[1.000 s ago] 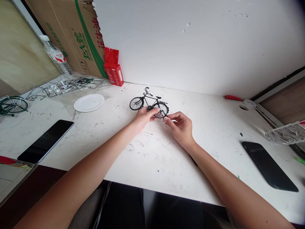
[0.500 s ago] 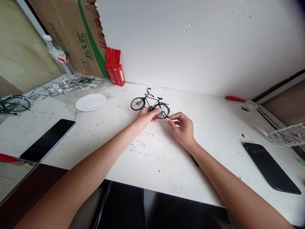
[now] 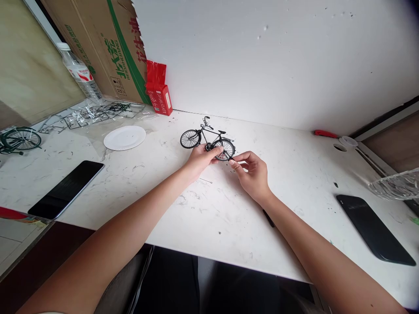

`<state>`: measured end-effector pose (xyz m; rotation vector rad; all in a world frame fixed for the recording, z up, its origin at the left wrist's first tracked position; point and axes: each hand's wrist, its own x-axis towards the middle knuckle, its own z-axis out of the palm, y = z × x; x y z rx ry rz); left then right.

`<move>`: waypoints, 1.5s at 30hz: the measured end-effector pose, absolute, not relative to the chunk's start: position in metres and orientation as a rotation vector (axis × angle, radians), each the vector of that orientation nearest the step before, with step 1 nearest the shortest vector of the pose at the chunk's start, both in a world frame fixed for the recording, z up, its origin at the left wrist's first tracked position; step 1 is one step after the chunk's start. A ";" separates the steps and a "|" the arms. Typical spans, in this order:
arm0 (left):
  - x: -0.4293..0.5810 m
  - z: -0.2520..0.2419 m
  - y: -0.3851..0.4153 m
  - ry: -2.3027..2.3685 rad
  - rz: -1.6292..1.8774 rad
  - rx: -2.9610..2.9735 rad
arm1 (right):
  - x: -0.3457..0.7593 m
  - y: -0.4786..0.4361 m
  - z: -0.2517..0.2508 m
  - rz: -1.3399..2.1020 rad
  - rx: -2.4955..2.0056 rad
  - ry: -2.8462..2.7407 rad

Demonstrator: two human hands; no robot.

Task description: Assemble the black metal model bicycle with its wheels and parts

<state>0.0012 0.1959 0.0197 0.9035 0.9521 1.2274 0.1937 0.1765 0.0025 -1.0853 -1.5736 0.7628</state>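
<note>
A small black model bicycle [image 3: 208,147] is tilted slightly above the white table, its handlebars toward the back and its rear wheel [image 3: 228,150] toward me. My left hand [image 3: 199,162] grips it from below, the thumb lying across the rear wheel near the hub. At the lower rim of that wheel, the thumb and forefinger of my right hand [image 3: 252,176] are pinched together. Whether they hold the rim or a tiny dark part there I cannot make out. A thin pin-like piece [image 3: 206,181] lies on the table below the hands.
Left are a phone [image 3: 67,189], a white paper plate [image 3: 125,138], plastic part frames [image 3: 98,114], a bottle [image 3: 80,72] and a green model bicycle [image 3: 21,138]. A red box [image 3: 159,93] stands by a carton [image 3: 98,48]. Right lies a black flat object [image 3: 375,229].
The whole view has shifted slightly. Both hands keep their grip at the rear wheel, with hardly any movement of the bicycle.
</note>
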 end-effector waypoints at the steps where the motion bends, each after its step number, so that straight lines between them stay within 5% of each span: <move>1: 0.001 0.020 0.196 0.953 1.234 0.907 | 0.194 0.176 0.003 0.743 -1.093 -1.585; 45: -0.003 0.016 0.203 0.952 1.344 0.941 | 0.192 0.165 0.017 0.639 -1.069 -2.009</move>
